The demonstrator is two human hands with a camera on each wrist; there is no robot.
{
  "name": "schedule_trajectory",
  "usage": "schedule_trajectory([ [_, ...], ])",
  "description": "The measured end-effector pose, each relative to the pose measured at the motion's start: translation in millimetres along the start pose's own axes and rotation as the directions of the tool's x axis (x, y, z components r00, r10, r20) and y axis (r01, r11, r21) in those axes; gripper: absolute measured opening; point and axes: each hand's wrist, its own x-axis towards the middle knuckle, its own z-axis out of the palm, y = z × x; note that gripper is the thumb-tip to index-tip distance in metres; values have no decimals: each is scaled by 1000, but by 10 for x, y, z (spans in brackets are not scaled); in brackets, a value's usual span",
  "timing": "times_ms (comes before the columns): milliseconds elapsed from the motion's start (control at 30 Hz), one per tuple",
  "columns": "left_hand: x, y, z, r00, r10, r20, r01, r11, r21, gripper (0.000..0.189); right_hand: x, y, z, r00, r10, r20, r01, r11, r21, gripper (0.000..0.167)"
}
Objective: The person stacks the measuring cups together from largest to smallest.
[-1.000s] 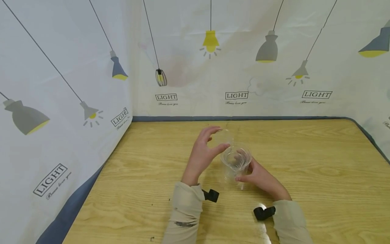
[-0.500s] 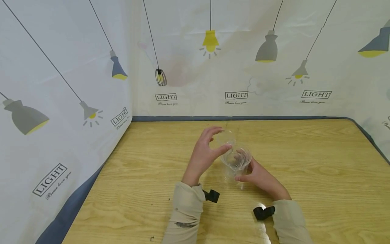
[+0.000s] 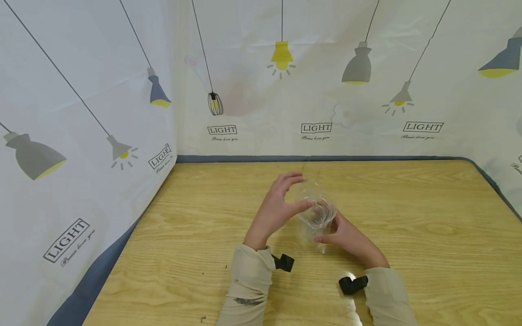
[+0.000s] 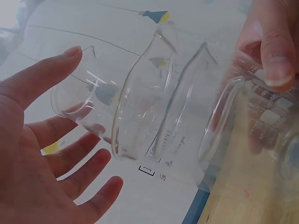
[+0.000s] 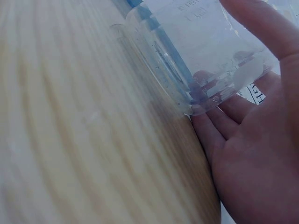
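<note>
My left hand [image 3: 274, 209] holds a small clear beaker [image 4: 96, 93] near its rim, between thumb and fingers. That beaker lies tilted, its base end reaching into the mouth of a nested stack of larger clear beakers [image 3: 311, 230]. Several spouted rims show one behind another in the left wrist view, the outermost beaker [image 4: 268, 114] bearing white graduation marks. Low on the stack's right side, my right hand [image 3: 351, 237] grips the outermost beaker, thumb in front and fingers behind. In the right wrist view the beaker's base [image 5: 170, 70] is close over the wood.
The stack is over a wooden table [image 3: 183, 235]. A white cloth [image 3: 253, 104] printed with lamps hangs behind and on both sides of it. A black wrist camera [image 3: 284, 262] juts from the left cuff, another black camera [image 3: 353, 285] from the right cuff.
My left hand has moved slightly right and toward me, bringing the small beaker from above the stack's far edge into its mouth. My right hand and the stack have stayed in place.
</note>
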Motion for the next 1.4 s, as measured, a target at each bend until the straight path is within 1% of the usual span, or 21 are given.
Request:
schedule_trajectory([
  [200, 6, -24, 24, 999, 23, 22, -24, 999, 44, 59, 4, 13, 1, 1000, 1, -1, -1, 1000, -7, 89],
  [400, 14, -39, 57, 998, 34, 49, -37, 998, 59, 56, 6, 31, 2, 1000, -19, 6, 19, 999, 31, 87],
  [533, 17, -35, 76, 996, 38, 76, -43, 997, 70, 54, 5, 22, 6, 1000, -11, 0, 11, 1000, 27, 88],
  [900, 12, -32, 96, 988, 15, 156, -29, 996, 89, 58, 9, 19, 6, 1000, 1, -6, -1, 1000, 17, 91],
  [1167, 23, -42, 102, 982, -13, 187, -7, 994, 109, 55, 24, 24, 2, 1000, -7, -10, 7, 1000, 5, 89],
  [1400, 28, -59, 114, 979, -21, 204, -3, 993, 118, 54, 20, 24, -5, 1000, -4, -3, 4, 1000, 3, 89],
])
